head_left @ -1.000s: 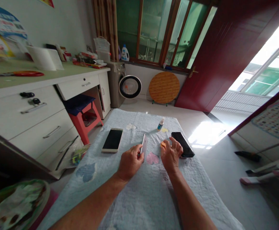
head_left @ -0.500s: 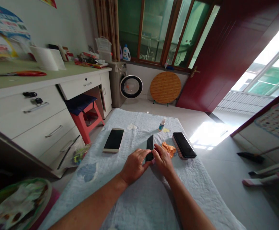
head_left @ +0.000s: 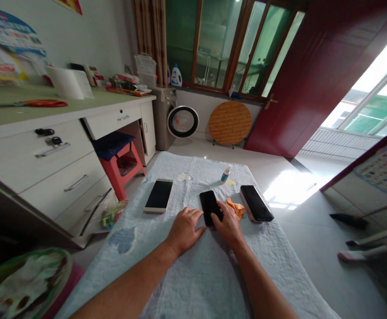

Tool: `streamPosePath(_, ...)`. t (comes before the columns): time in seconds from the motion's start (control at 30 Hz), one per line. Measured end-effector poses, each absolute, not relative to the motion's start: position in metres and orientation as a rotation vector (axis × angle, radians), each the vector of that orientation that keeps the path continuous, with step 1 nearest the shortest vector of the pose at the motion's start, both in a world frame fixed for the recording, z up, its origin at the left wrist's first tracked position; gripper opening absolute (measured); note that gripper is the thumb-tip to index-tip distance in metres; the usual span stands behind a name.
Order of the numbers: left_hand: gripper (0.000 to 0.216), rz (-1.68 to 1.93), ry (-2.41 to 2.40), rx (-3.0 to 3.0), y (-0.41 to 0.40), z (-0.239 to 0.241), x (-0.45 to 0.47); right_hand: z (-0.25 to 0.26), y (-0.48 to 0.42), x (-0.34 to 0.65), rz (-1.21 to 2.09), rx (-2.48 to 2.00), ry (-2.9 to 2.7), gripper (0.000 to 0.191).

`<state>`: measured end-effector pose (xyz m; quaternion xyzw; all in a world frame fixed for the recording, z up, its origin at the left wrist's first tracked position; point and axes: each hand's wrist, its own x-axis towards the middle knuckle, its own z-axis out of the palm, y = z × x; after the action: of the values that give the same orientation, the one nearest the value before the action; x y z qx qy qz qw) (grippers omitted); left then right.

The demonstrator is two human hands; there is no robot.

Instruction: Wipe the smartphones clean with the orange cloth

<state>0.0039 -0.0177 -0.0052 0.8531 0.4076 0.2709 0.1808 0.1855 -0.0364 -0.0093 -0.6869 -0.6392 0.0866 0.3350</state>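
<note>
A black smartphone point(head_left: 209, 204) is at the middle of the cloth-covered table, screen facing up. My right hand point(head_left: 228, 221) grips its lower right side, thumb over the front and fingers along the edge. Just left of the phone, my left hand point(head_left: 185, 228) is open, thumb and fingers apart, its fingertips close to the phone's edge; whether they touch it I cannot tell. An orange cloth point(head_left: 236, 208) lies crumpled beyond my right hand. To the left rests a larger gold-framed smartphone point(head_left: 159, 196), and to the right a dark phone in a case point(head_left: 256, 203).
A small spray bottle point(head_left: 225, 174) stands toward the far side of the pale quilted cloth point(head_left: 193, 279). Left of the table are a red stool point(head_left: 122, 166), a white-drawered desk point(head_left: 56, 164) and a basin point(head_left: 63, 270). A washing machine point(head_left: 163, 119) with its door open stands behind.
The black smartphone has turned from nearly edge-on to screen up. My left hand has come off it, fingers opening, while my right hand still grips it.
</note>
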Motion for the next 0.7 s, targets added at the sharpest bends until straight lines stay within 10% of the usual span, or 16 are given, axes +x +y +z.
streamPosePath(0.7,0.046,0.991,1.13,2.304,-0.01,-0.011,0.0,-0.002,-0.042,0.158,-0.034,-1.989,-1.835,0.058)
